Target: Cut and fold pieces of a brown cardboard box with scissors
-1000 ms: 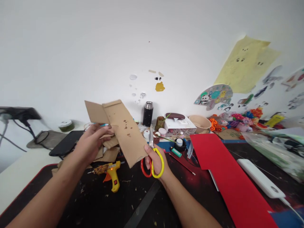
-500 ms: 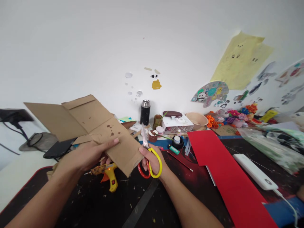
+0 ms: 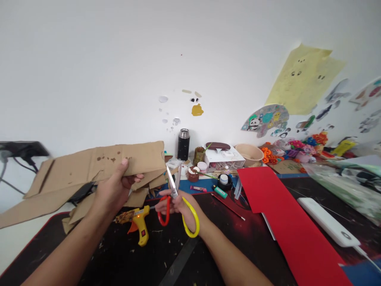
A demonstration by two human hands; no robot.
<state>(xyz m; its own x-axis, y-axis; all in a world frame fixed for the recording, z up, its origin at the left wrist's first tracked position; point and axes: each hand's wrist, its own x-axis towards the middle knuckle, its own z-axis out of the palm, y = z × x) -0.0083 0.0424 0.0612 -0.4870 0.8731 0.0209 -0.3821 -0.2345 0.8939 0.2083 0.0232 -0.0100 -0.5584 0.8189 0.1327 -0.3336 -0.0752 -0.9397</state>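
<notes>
My left hand (image 3: 116, 178) is closed on a long, creased piece of cardboard (image 3: 89, 163) with dark brown spots, thumb on its face. The piece is held up at the left, its right end close to the scissors. In my right hand (image 3: 184, 206) are the scissors (image 3: 173, 184), with one red and one yellow handle. Their blades point up and stand slightly apart, near the cardboard's right edge. Below my left hand a yellow glue gun (image 3: 140, 226) lies on the dark table mat, its small light glowing orange.
Cardboard scraps (image 3: 138, 196) lie behind the glue gun. A black flask (image 3: 183, 145), small jars, a white box (image 3: 224, 159) and a beige bowl (image 3: 249, 154) stand along the wall. Red card (image 3: 285, 222) and a white power strip (image 3: 327, 222) lie at the right.
The cardboard has turned and swung left, so its long strip now lies nearly level. My right hand has let go of its corner, and the scissors' handles have spread apart.
</notes>
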